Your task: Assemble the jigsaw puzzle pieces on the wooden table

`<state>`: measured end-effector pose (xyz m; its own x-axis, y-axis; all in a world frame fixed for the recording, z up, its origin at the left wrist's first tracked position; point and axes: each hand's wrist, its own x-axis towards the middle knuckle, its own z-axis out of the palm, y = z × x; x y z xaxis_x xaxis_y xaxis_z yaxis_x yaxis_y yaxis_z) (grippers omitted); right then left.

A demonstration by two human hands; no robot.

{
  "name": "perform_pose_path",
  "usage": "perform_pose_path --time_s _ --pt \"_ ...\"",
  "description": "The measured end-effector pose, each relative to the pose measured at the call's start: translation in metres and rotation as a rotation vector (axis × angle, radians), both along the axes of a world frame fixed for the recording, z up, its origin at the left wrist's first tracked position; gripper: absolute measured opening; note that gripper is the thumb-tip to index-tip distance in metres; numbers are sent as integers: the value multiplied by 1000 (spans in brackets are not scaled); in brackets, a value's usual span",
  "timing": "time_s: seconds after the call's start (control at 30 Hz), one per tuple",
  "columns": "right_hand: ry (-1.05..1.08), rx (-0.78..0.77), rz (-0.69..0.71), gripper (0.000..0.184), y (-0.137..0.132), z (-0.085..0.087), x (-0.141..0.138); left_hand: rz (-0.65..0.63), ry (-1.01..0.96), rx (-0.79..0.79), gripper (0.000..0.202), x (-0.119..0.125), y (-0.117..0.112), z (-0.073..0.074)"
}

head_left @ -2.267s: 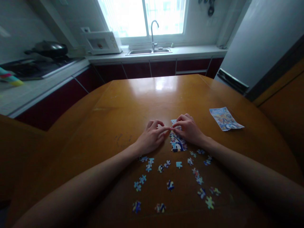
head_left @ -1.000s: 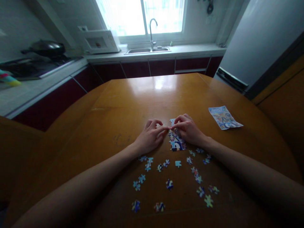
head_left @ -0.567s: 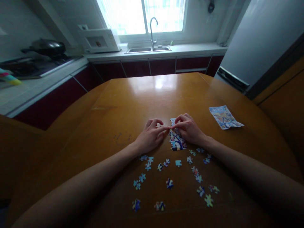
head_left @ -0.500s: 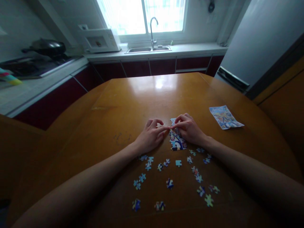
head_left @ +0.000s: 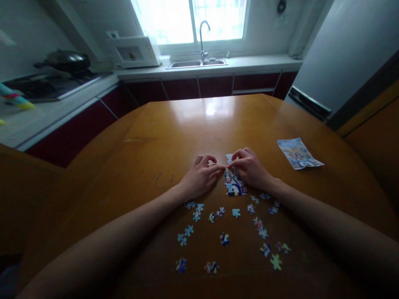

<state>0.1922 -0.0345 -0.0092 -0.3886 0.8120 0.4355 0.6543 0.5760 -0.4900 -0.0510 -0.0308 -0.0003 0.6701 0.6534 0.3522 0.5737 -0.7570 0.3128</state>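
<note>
A partly joined jigsaw puzzle (head_left: 236,189) forms a narrow upright strip on the wooden table, with a dark blue and white figure at its near end. My left hand (head_left: 199,176) rests at its left side, index finger stretched to the strip's edge, closed on a small puzzle piece mostly hidden by the fingertips. From the right, my right hand (head_left: 251,168) covers the strip's upper part. Its thumb and index finger press on the puzzle where the fingertips of both hands meet. Loose puzzle pieces (head_left: 224,238) lie scattered nearer to me, among them a plain light-blue piece (head_left: 236,212).
A creased printed picture sheet (head_left: 299,153) lies on the table (head_left: 174,133) to the right. Beyond the table are a counter with a sink (head_left: 187,64), a white microwave (head_left: 135,52) and a stove with a black pan (head_left: 67,61). A refrigerator (head_left: 346,54) stands at the right.
The view has shifted slightly, moving everything a little to the right in the picture. Both hands keep nearly the same pose at the puzzle's left edge.
</note>
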Motion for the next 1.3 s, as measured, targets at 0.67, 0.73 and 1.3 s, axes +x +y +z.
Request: perform_pose_path --time_s 0.67,0.73,1.3 --pt "100 54 -43 30 -1 -1 -4 -5 33 3 32 0 -1 0" --pt "63 46 -26 26 -1 -1 -3 -4 41 4 32 0 -1 1" --pt "220 73 -147 33 -1 3 -4 -8 53 -2 34 1 -1 1"
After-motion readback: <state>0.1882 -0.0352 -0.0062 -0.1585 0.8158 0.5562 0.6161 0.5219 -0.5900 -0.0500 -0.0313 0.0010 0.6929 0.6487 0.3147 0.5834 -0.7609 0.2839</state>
